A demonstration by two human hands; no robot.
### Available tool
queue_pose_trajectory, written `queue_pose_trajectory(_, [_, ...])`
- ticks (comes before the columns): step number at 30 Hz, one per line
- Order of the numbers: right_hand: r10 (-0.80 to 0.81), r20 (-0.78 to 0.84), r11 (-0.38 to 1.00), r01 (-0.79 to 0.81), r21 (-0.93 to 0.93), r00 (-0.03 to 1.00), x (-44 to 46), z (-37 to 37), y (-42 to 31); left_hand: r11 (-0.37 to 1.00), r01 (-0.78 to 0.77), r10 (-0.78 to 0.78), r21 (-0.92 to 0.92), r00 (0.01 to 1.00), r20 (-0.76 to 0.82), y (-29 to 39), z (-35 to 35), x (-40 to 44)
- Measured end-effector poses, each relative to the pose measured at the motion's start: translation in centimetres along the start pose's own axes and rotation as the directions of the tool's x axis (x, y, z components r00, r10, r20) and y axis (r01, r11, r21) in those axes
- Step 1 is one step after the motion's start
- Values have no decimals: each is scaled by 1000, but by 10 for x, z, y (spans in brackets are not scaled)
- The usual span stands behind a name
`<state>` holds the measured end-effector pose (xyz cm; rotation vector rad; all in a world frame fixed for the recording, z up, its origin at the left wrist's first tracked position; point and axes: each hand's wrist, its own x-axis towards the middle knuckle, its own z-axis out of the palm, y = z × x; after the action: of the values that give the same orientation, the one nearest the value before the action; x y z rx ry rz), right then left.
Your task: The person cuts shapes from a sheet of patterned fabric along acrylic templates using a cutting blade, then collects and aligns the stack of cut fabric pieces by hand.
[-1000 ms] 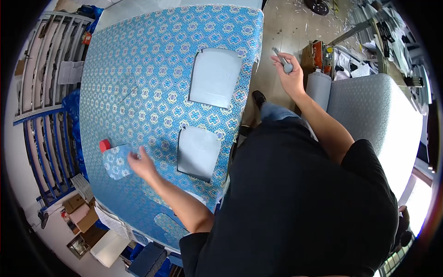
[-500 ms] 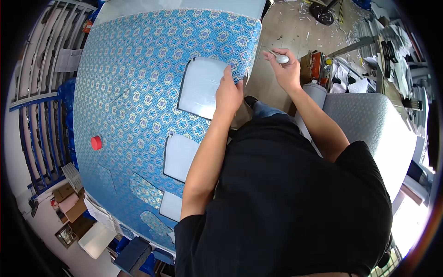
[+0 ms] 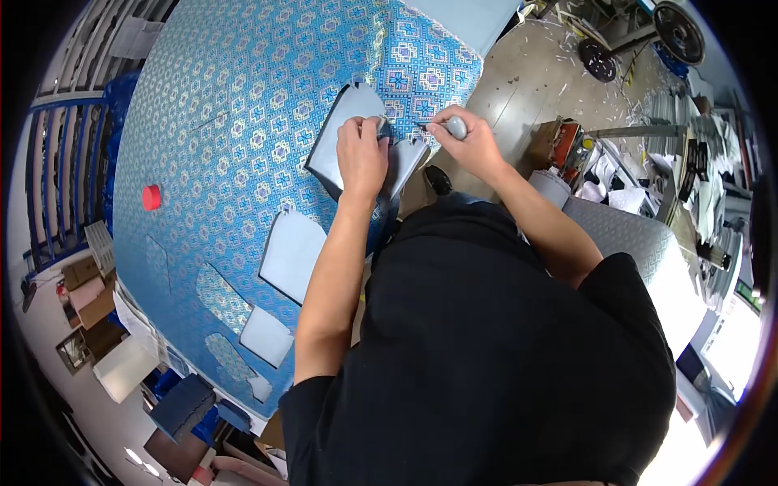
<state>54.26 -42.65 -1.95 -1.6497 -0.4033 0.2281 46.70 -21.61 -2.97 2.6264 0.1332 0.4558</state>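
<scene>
Evidently the grey panel [image 3: 328, 150] is the piece being worked: it lies on the blue cloth [image 3: 219, 162] at the near edge of the desk [image 3: 466, 24], and a grey flap [image 3: 405, 162] slants beside it past the left hand [image 3: 362, 158]. That hand rests on the panel with its fingers bent; whether they pinch it or merely press cannot be told. The right hand [image 3: 478, 147] is closed around the tool [image 3: 457, 127], its thin end pointing in toward the flap. The step looks like steadying the panel while the tool is brought to its edge; the next move seems to call for a firm left hold and careful aim of the tip. Further along the desk lie a second panel [image 3: 292, 253], a small piece [image 3: 267, 336] and a red object [image 3: 151, 197]. The left hand hides the panel's middle, so whether the flap belongs to it is unclear; the tool's tip is too small to make out, and the left forearm covers one side of the second panel.
</scene>
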Motion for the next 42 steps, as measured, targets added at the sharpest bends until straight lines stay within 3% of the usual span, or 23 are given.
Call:
queue_pose_trajectory(1, [23,26,998,-21,-64,999,0,6,1,996,-74,76,54,996,-39,1,3,-3])
queue_pose_trajectory(2, [45,52,991,-38,-127,998,1,11,4,994,-86,85,61,996,23,3,6,-6])
queue_pose_trajectory(5, [-27,17,989,29,-145,999,8,21,16,990,-125,121,72,991,58,14,12,-16])
queue_pose_trajectory(7, [-42,15,987,44,-156,999,8,18,15,997,-57,51,52,994,99,20,16,-22])
queue_pose_trajectory(9, [106,-71,992,-111,-64,992,10,15,11,993,-24,10,120,993,114,24,13,-26])
queue_pose_trajectory(12, [47,-144,999,-49,-9,988,11,3,28,961,-114,97,254,992,77,23,18,-35])
queue_pose_trajectory(13, [47,-136,999,-49,-14,990,9,1,24,962,-105,89,252,993,73,22,21,-37])
queue_pose_trajectory(15, [57,-33,968,-64,-244,998,3,-5,16,972,-117,101,202,991,89,17,26,-40])
queue_pose_trajectory(19, [1,76,924,28,-382,997,-10,-5,10,989,-107,95,100,988,119,17,19,-38])
queue_pose_trajectory(21, [57,123,884,7,-467,991,-14,-6,5,994,-99,92,52,987,131,16,18,-39])
queue_pose_trajectory(25, [18,155,871,61,-488,988,-19,-4,1,993,-105,99,54,989,109,17,18,-42])
queue_pose_trajectory(28, [93,162,832,13,-555,982,-20,-3,-1,988,-115,104,100,989,103,16,20,-43])
queue_pose_trajectory(30, [5,162,838,84,-539,987,-22,-1,0,997,-82,81,14,993,81,12,24,-43])
queue_pose_trajectory(36, [-74,189,833,165,-529,979,-21,9,0,996,-85,86,-15,994,65,9,25,-45])
queue_pose_trajectory(40, [-6,189,816,114,-566,982,-18,16,-3,997,-77,79,-33,995,64,8,26,-45])
queue_pose_trajectory(42, [-95,161,778,174,-604,982,-17,18,0,995,-89,91,-37,994,53,6,28,-45])
